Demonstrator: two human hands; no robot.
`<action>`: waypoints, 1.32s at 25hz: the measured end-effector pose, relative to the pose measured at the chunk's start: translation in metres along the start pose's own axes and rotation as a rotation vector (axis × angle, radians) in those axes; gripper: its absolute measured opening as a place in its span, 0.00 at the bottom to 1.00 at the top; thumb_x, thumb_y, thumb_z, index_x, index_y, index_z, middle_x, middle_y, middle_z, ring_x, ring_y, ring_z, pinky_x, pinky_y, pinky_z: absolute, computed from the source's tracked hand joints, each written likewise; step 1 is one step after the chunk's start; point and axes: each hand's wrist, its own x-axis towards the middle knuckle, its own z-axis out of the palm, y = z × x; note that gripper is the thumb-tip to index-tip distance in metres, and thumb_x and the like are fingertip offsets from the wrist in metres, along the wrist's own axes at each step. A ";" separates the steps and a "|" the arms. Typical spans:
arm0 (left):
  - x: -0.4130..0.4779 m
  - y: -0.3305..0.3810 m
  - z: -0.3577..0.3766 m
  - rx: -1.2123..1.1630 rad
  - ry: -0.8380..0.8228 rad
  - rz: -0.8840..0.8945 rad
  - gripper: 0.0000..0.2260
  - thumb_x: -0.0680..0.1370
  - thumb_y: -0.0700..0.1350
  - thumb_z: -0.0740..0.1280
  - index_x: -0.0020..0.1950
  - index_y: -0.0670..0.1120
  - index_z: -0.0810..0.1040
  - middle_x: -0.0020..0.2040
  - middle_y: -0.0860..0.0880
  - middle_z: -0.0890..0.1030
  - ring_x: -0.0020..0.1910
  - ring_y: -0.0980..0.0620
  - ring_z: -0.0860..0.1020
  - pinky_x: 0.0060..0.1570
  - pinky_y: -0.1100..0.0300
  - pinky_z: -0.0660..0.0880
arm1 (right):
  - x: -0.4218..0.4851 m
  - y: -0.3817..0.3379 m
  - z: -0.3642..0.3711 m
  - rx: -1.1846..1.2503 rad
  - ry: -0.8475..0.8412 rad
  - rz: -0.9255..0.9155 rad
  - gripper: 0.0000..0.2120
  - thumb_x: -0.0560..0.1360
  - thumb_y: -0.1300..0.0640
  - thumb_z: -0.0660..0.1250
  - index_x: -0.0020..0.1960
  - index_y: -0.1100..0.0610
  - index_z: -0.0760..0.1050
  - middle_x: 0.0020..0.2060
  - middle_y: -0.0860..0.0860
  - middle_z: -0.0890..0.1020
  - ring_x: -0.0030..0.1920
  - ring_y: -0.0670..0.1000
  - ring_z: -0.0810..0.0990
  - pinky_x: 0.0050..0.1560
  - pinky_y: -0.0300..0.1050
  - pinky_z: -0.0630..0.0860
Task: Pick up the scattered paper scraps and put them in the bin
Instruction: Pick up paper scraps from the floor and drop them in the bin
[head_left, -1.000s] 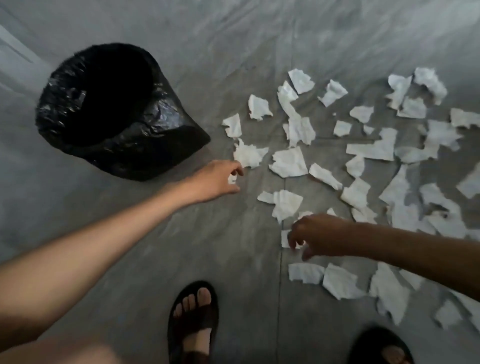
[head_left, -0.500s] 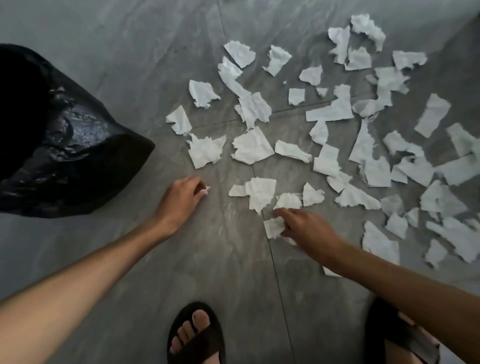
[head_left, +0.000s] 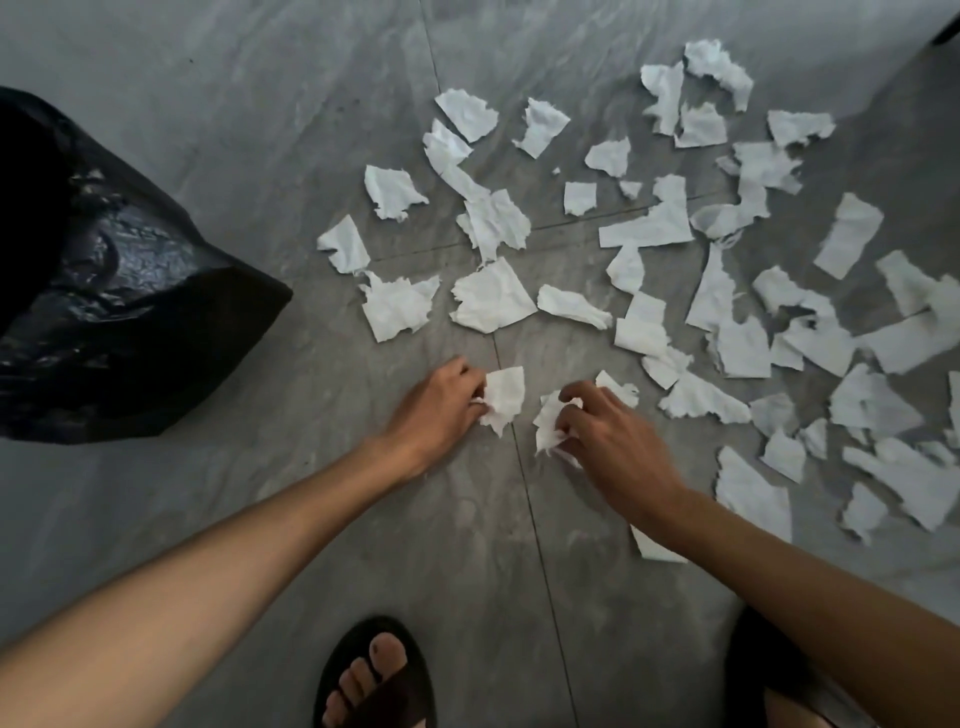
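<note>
Several torn white paper scraps (head_left: 649, 234) lie scattered over the grey floor, mostly to the right of centre. My left hand (head_left: 434, 410) is low over the floor, fingers closed on a white scrap (head_left: 503, 395). Just right of it, my right hand (head_left: 605, 431) pinches a crumpled scrap (head_left: 548, 423). The bin (head_left: 104, 291), lined with a shiny black bag, stands at the left edge, partly cut off by the frame. Its opening is barely visible.
The floor is grey stone tile (head_left: 291, 130) with thin joints. My left foot in a black sandal (head_left: 374, 675) is at the bottom centre, and my right foot (head_left: 769, 691) shows at the bottom right. A scrap (head_left: 652, 545) lies partly under my right forearm.
The view has shifted right, pushing the bin toward the left edge. My left hand moved right and took hold of a larger scrap. My right hand closed on a crumpled scrap.
</note>
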 end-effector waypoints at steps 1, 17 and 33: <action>-0.004 -0.002 -0.001 -0.022 0.038 0.001 0.07 0.75 0.43 0.70 0.49 0.41 0.76 0.50 0.45 0.76 0.45 0.46 0.77 0.46 0.51 0.75 | 0.005 0.001 0.005 -0.019 -0.019 -0.018 0.08 0.68 0.57 0.74 0.44 0.57 0.79 0.49 0.53 0.79 0.45 0.55 0.80 0.36 0.47 0.76; -0.059 0.032 -0.235 -0.346 0.669 -0.137 0.04 0.73 0.45 0.71 0.42 0.45 0.78 0.34 0.45 0.82 0.33 0.44 0.79 0.37 0.52 0.75 | 0.142 -0.092 -0.112 1.510 -0.030 0.456 0.04 0.74 0.61 0.68 0.41 0.58 0.76 0.31 0.50 0.78 0.33 0.47 0.76 0.39 0.40 0.76; -0.145 -0.145 -0.295 0.078 0.501 -0.794 0.21 0.70 0.40 0.73 0.62 0.47 0.74 0.59 0.43 0.79 0.55 0.43 0.79 0.52 0.53 0.73 | 0.263 -0.324 -0.159 1.322 -0.345 0.000 0.00 0.74 0.68 0.66 0.44 0.65 0.75 0.39 0.61 0.79 0.34 0.52 0.78 0.42 0.46 0.82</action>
